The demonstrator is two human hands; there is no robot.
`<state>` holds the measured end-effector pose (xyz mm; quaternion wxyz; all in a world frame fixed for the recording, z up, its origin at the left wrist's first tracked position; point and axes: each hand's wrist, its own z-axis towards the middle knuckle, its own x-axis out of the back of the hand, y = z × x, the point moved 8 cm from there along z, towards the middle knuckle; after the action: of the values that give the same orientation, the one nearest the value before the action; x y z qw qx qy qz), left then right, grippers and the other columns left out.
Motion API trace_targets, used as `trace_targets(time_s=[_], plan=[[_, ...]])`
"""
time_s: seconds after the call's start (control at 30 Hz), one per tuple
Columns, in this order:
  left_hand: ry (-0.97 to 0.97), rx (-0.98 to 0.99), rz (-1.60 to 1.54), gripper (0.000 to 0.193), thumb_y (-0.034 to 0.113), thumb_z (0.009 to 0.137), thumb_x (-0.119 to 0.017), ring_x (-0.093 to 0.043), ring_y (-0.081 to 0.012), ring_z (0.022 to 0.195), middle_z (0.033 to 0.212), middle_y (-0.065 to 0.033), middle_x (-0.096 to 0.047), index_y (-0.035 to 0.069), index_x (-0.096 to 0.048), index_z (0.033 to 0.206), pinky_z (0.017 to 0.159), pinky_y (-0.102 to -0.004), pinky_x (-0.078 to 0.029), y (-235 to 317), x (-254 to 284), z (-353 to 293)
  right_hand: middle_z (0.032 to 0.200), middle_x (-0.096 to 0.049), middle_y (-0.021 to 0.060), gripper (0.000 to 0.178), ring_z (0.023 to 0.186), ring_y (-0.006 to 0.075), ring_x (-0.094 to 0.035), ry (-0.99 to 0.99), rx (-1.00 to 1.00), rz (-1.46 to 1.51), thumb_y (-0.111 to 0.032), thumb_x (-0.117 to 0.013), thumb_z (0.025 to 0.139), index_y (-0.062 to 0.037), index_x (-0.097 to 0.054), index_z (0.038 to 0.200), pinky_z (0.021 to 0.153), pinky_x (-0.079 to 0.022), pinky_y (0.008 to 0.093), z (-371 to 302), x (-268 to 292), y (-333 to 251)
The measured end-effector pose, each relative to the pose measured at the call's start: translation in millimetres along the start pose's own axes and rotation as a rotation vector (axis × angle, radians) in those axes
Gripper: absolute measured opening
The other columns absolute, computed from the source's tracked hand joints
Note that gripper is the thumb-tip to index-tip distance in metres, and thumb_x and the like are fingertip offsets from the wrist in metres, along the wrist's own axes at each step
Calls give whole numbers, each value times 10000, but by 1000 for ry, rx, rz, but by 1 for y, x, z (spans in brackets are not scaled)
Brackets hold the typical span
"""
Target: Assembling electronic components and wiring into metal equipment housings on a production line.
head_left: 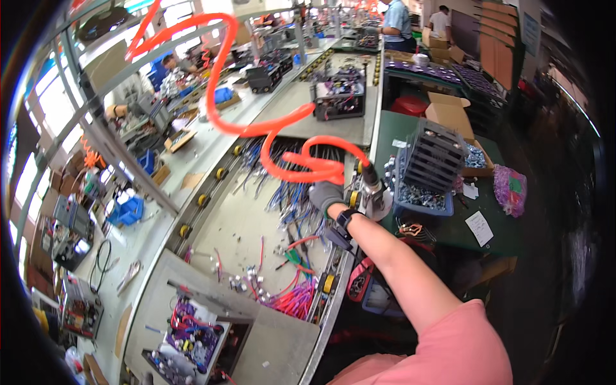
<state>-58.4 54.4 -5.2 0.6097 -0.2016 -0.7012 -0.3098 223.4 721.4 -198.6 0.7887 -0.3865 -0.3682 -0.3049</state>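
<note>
Right hand: here it is, our right hand (327, 197) in its grey glove, out at the end of a stretched arm, over the right edge of the line, a dark wristband (347, 219) on the wrist.
Grip: the fingers point away from us, and we cannot tell whether they grasp anything.
Left hand: out of our view, so its grip we cannot tell.
Power tool: just right of the glove we have the power tool (370, 178), upright, its wide silvery lower part close to the blue bin.
Red hose: what a sweep, the thick red hose (221, 70) loops down from the far left, its coils just beyond our glove.
Wires: blue, grey and black wires (292, 186) lie just left of the hand; nearer to us, a pink-and-red bundle (296, 298) spreads over the pale board (221, 234).
Units: one open unit (192, 343) full of parts sits near left, another (340, 96) farther up the line.
Right bench: on the green top (443, 239) we spot a blue bin (423, 211) of small parts, dark stacked trays (433, 157) leaning over it, and a pink plastic bag (511, 190) farther right.
Far end: a person in a blue shirt (398, 25) stands beside the line.
</note>
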Motion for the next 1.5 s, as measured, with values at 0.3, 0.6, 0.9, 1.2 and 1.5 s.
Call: trace_targets(time_s=[0.3,0.6,0.9,1.2,1.5], plan=[[70,320,-723,362,269,974,-588,-566,-125,729,907,-32,-664,25,-643,1235,623,-263,-442,-99,-73,9,985,-696,127,266,942,298,-672,-107,-394,-7,-321,-604,855,-121,-703,999,769,-531,456,10,-1,72],[109,359,-790,317,239,960,-608,-570,-96,784,970,-23,-676,43,-682,1198,673,-232,-459,-50,-59,5,907,-683,89,213,901,263,-663,-152,-356,-52,-270,-606,856,-103,-701,949,722,-520,458,25,-5,56],[123,343,-813,311,242,964,-604,-544,-87,757,938,-12,-658,39,-682,1186,646,-231,-431,-4,-47,16,829,-671,52,167,859,227,-653,-210,-331,-117,-219,-608,856,-85,-698,898,674,-509,461,28,3,51],[126,310,-831,305,244,967,-601,-517,-78,730,905,0,-639,35,-681,1174,620,-230,-403,12,-42,23,960,-686,160,225,910,335,-667,102,-412,234,-274,-617,843,-85,-687,942,748,-520,452,36,-17,88],[148,301,-844,300,246,970,-597,-490,-69,703,872,12,-621,31,-681,1162,593,-228,-375,28,-40,19,901,-702,232,286,873,416,-687,-96,-255,183,-257,-476,899,-78,-699,893,786,-541,523,-7,-15,32]])
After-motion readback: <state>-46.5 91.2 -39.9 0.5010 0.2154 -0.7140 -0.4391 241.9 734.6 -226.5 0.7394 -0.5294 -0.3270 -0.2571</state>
